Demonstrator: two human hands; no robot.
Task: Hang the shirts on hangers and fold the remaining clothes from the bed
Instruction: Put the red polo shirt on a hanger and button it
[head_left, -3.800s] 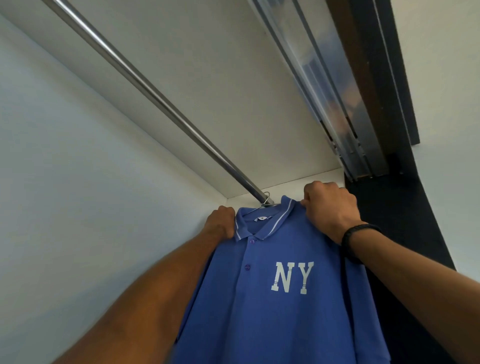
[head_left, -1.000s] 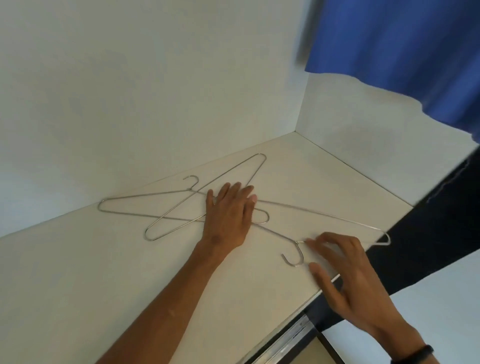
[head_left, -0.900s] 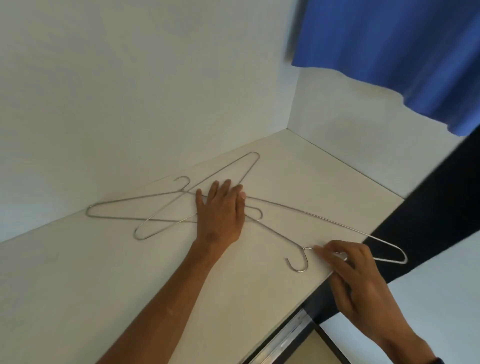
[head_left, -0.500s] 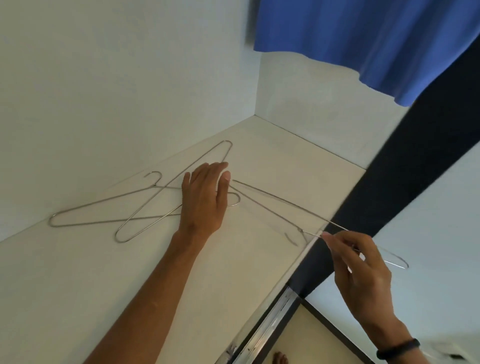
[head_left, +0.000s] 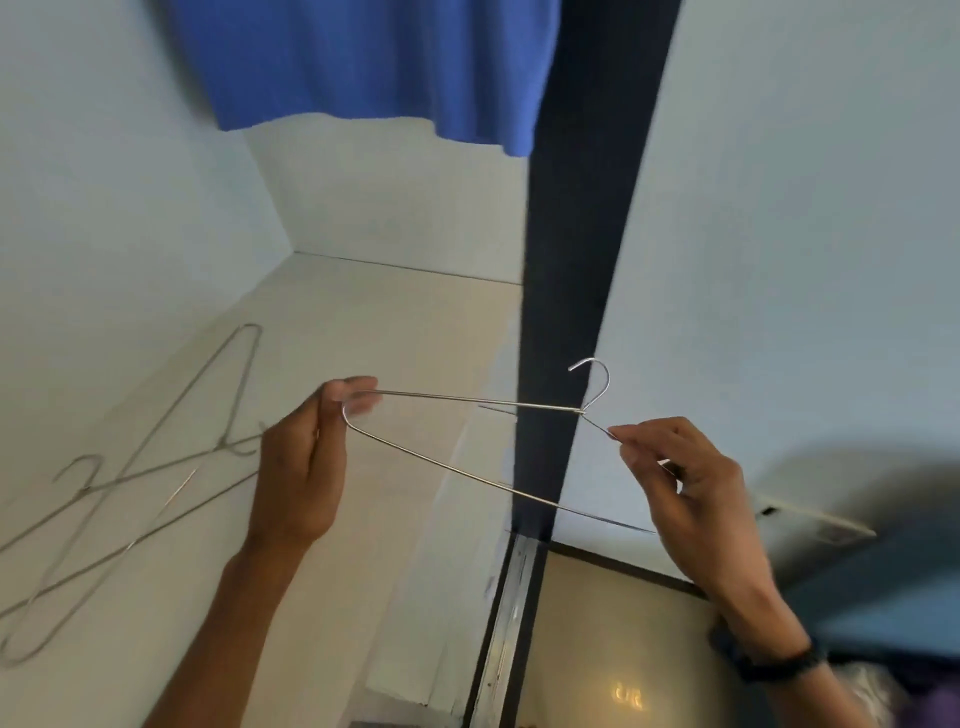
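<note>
White closet shelf (head_left: 332, 332) now keeps only two wire hangers (head_left: 135, 483); the third wire hanger (head_left: 457, 467) is lifted off, my left hand (head_left: 298, 467) and right hand (head_left: 685, 493) pinching its ends, under the blue shirt (head_left: 363, 62).

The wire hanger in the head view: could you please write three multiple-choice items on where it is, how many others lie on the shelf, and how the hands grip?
1. Where is the wire hanger?
A. on the shelf
B. held in the air
C. on a rail

2. How many spare hangers lie on the shelf?
A. none
B. two
C. five

3. How is the hanger held?
A. by both hands
B. left only
C. right only

Answers:
1 B, both ends are off the shelf.
2 B, two crossed wires lie there.
3 A, left hand and right hand each pinch it.
</note>
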